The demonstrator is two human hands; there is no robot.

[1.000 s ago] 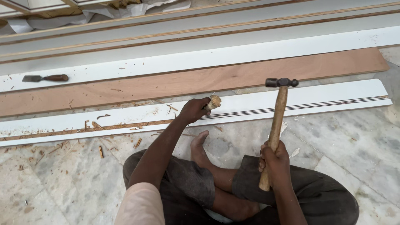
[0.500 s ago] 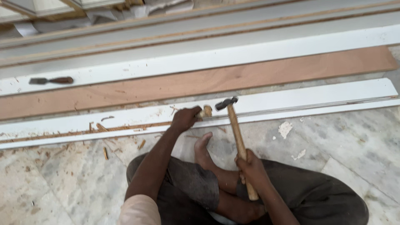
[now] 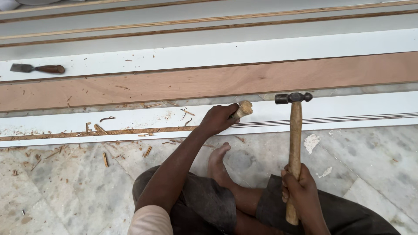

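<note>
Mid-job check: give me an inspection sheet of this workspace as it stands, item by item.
Surface: marble floor, seated person's bare foot on it.
Job's things: left hand holds wooden-handled chisel on white grooved board; right hand holds hammer upright, head apart from chisel.
Clutter: wood chips, spare chisel on far white board.
Hands: both shut.
Cables: nothing seen.
Surroundings: brown plywood strip, more boards beyond.

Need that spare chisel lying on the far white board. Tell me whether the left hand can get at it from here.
Probably not without leaning: the spare chisel lies beyond the brown board, and the left hand already grips a wooden-handled tool.
</note>
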